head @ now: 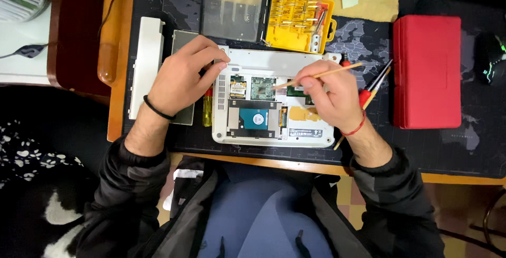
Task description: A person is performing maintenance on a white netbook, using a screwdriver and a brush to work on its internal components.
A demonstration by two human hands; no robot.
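Opened white laptop (pixel 274 102) near desk front edge. Left hand (pixel 182 76) rests on its left corner, fingers loosely curled, holding nothing. Right hand (pixel 329 97) pinches thin wooden stick (pixel 321 73) over exposed boards.

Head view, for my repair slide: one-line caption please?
Left hand steadies an opened white laptop while the right hand points a thin wooden stick at its circuit board.

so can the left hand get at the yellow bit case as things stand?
Probably yes. The left hand rests on the laptop's top-left corner, the open yellow bit case lies just beyond, and nothing stands between them.
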